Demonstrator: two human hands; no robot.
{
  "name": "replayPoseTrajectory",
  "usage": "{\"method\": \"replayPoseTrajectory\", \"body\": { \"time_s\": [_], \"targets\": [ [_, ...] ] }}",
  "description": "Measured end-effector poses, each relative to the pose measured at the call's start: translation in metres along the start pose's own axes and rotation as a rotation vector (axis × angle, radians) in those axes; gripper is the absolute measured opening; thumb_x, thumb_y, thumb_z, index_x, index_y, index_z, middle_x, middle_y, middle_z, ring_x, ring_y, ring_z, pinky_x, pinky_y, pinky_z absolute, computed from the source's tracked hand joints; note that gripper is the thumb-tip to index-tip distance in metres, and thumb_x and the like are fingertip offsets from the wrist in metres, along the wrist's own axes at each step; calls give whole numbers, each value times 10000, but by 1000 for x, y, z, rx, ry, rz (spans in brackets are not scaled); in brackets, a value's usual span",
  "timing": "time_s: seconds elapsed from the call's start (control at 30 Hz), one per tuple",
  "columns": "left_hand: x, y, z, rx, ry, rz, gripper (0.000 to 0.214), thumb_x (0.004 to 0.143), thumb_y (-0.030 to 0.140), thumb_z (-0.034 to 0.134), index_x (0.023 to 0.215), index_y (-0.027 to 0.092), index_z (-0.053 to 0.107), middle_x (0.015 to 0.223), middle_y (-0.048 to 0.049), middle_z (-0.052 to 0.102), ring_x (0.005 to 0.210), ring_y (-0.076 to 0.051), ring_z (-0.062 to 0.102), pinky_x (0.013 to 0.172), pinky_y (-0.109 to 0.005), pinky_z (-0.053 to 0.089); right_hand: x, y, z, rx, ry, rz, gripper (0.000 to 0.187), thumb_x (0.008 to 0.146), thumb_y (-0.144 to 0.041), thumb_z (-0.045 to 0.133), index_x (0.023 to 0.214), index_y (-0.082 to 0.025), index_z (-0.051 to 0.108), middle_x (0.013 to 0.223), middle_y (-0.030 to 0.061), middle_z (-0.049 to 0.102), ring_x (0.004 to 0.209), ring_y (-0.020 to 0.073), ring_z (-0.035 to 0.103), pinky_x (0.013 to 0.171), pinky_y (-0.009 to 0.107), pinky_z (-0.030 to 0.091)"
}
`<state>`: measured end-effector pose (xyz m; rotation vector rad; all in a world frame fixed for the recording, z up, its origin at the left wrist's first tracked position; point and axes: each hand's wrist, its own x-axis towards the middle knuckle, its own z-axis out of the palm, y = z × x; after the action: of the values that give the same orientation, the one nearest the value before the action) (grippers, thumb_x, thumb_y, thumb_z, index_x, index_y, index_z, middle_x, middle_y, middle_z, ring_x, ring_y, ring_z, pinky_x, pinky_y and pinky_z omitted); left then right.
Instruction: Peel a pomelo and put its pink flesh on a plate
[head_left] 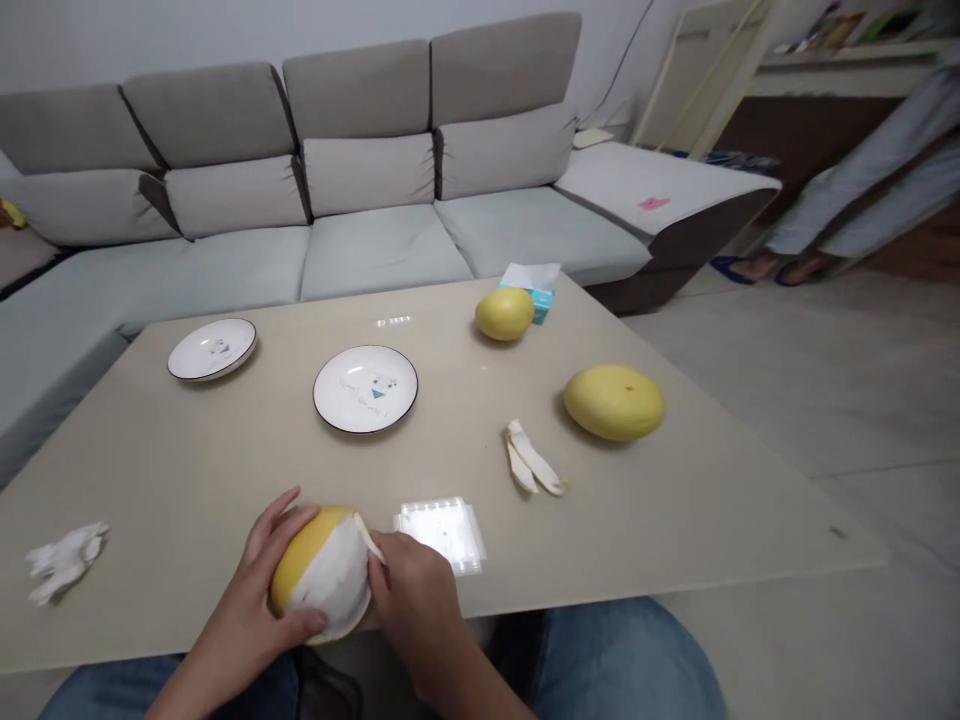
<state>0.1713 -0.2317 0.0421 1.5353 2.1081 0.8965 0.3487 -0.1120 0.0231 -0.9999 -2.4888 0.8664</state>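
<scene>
A partly peeled pomelo [336, 575] rests at the table's near edge, yellow rind on its left and white pith bared on the side toward me. My left hand [262, 590] is wrapped around its left side, thumb pressed on the pith. At the upper right of the fruit, my right hand [416, 595] pinches a strip of peel [367, 535] that is still attached near the top. Torn pieces of peel [534, 462] lie on the table to the right, by a whole pomelo [615, 402]. Another whole pomelo [505, 314] sits farther back.
Two white plates [345, 405] with dark rims stand on the glossy table [637, 530]. A tissue pack [541, 300] is behind the far pomelo, and crumpled tissue [67, 562] lies at left. Beyond is a grey sofa [382, 250]. A person's legs [862, 190] show at right.
</scene>
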Motion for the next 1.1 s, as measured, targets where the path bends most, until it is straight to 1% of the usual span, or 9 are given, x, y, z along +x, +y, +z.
{"method": "replayPoseTrajectory", "body": {
  "time_s": [0.1, 0.2, 0.27, 0.4, 0.53, 0.67, 0.77, 0.9, 1.1],
  "targets": [
    [-3, 12, 5, 68, 54, -46, 714, 780, 423, 707, 1421, 339, 403, 1522, -101, 365, 1399, -358, 371, 1122, -605, 343, -5, -2, 5, -60, 19, -36, 231, 904, -151, 493, 1020, -191, 688, 855, 73, 736, 713, 202, 664, 619, 267, 407],
    [1, 16, 7, 68, 25, -41, 627, 774, 368, 703, 1357, 305, 479, 1431, -105, 478, 1335, -338, 458, 1108, -567, 388, -3, -2, 2, -44, 12, -98, 243, 896, -136, 489, 1047, -197, 669, 845, 56, 734, 701, 199, 665, 607, 268, 404],
    [3, 15, 5, 52, 10, -22, 612, 760, 367, 710, 1330, 289, 503, 1405, -108, 504, 1311, -337, 484, 1096, -548, 412, 0, -2, 0, -4, 9, -134, 263, 880, -132, 506, 1081, -206, 659, 867, 46, 741, 714, 193, 667, 615, 261, 404],
    [7, 10, 1, 33, -5, -9, 620, 756, 362, 712, 1328, 283, 485, 1395, -109, 503, 1295, -323, 498, 1092, -527, 421, 7, -1, -1, 9, 19, -91, 264, 836, -126, 550, 1037, -215, 697, 839, 46, 753, 700, 190, 665, 619, 258, 389],
    [11, 11, 0, 18, -31, -11, 604, 761, 364, 708, 1316, 281, 485, 1376, -106, 508, 1279, -310, 509, 1089, -513, 422, 14, 1, -2, 47, -2, -4, 204, 858, -159, 576, 941, -250, 739, 863, 25, 767, 753, 188, 683, 648, 254, 380],
    [12, 15, 1, 27, -22, -4, 599, 743, 348, 720, 1297, 272, 507, 1363, -112, 514, 1270, -317, 509, 1085, -511, 420, 18, 3, -8, 51, -50, 53, 154, 871, -199, 598, 858, -234, 747, 836, 21, 764, 759, 183, 684, 643, 249, 368],
    [11, 16, 1, 28, -17, 20, 603, 737, 363, 722, 1296, 267, 514, 1360, -118, 514, 1263, -322, 512, 1075, -509, 427, 20, 2, -14, 60, -85, 74, 156, 884, -221, 597, 881, -231, 752, 860, 25, 767, 799, 188, 690, 672, 245, 382],
    [8, 16, 0, 34, -33, 42, 622, 730, 365, 724, 1305, 269, 506, 1369, -124, 502, 1268, -327, 506, 1076, -518, 420, 22, -1, -21, 50, -150, 13, 194, 879, -198, 584, 959, -246, 754, 934, 29, 773, 849, 196, 695, 695, 250, 391],
    [8, 14, -1, 34, -41, 59, 628, 725, 354, 724, 1307, 280, 502, 1371, -113, 501, 1274, -326, 501, 1080, -512, 416, 28, 1, -16, 57, -154, 35, 203, 889, -221, 580, 974, -233, 764, 953, 39, 776, 870, 195, 698, 734, 249, 408]
  ]
}}
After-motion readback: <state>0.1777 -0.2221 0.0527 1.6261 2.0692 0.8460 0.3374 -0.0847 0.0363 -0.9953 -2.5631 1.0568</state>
